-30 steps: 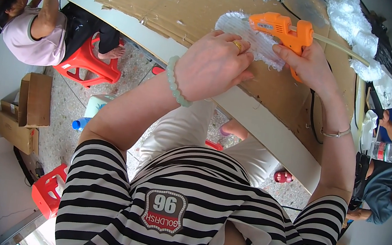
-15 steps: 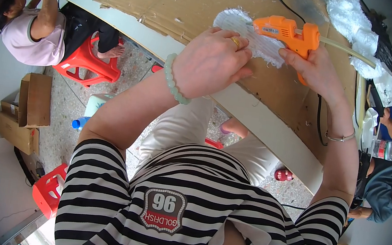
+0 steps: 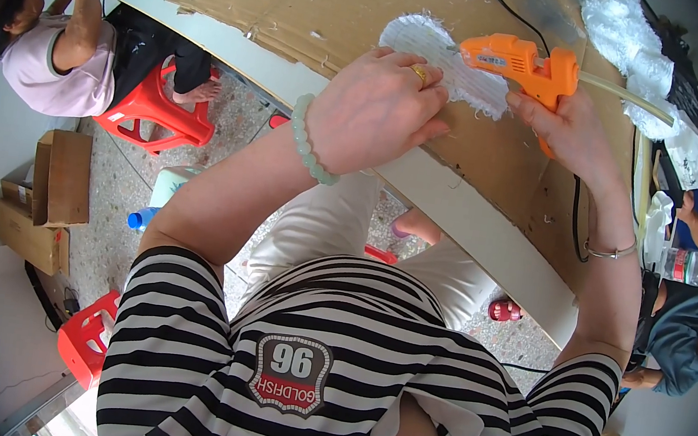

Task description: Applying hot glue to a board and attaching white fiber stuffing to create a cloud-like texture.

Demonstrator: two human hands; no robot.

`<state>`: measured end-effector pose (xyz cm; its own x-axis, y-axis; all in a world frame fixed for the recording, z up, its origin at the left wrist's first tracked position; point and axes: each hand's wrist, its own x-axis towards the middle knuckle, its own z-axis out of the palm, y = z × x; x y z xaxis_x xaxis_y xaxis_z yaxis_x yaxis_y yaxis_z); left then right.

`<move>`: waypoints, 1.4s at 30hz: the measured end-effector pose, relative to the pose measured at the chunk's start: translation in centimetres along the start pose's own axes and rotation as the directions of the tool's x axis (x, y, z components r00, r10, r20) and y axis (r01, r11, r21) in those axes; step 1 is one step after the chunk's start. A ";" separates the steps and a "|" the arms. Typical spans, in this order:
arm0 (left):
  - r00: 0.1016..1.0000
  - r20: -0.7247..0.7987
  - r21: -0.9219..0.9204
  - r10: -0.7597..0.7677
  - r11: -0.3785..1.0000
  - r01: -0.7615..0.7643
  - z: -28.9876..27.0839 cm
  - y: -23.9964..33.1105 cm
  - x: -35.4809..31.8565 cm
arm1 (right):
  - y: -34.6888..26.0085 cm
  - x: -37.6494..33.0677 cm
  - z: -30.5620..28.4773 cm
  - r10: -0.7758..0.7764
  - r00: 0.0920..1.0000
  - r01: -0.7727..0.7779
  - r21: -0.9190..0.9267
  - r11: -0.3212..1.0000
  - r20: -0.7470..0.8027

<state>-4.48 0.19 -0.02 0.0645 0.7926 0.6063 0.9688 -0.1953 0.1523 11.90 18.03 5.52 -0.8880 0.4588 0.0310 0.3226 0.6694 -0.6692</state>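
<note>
My right hand [image 3: 570,134] is wrapped round the grip of an orange hot glue gun [image 3: 517,58], its thumb toward me. A pale glue stick [image 3: 622,91] sticks out of the gun's rear, and the nozzle points left over a white, ribbed piece of fabric with frayed edges [image 3: 483,85]. At the near left edge of that fabric piece is my left hand [image 3: 379,113], back up, with its fingers curled and closed on the edge. Those fingertips are mostly hidden behind the hand. The fabric piece lies over a brown cardboard sheet [image 3: 339,16].
White fluffy bundles [image 3: 628,34] lie at the far right, beside a black plastic bag [image 3: 688,85]. A black cord [image 3: 576,220] hangs near my right wrist. One person sits at left on a red stool [image 3: 166,113]; another is at right, near a plastic bottle [image 3: 691,268].
The glue gun in my right hand has shifted slightly right, its nozzle drawn back a little over the white fabric piece. My left hand stays in place.
</note>
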 end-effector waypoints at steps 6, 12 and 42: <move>1.000 0.002 -0.004 0.002 1.000 -0.002 -0.1 0.0 0.0 | -0.5 1.1 -0.1 0.144 0.988 -0.141 -0.055 0.988 0.063; 1.000 -0.002 -0.003 -0.003 1.000 0.003 -0.1 0.2 0.1 | -0.3 1.3 -0.3 0.032 0.999 -0.033 0.012 0.999 0.025; 1.000 0.005 -0.006 -0.009 1.000 0.009 -0.2 0.1 0.1 | -0.7 2.9 1.2 -0.101 0.995 0.101 -0.045 0.994 0.002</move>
<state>-4.41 0.15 0.18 0.0575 0.7974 0.6007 0.9678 -0.1921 0.1624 8.66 18.20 5.14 -0.9169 0.3873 0.0969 0.2455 0.7383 -0.6282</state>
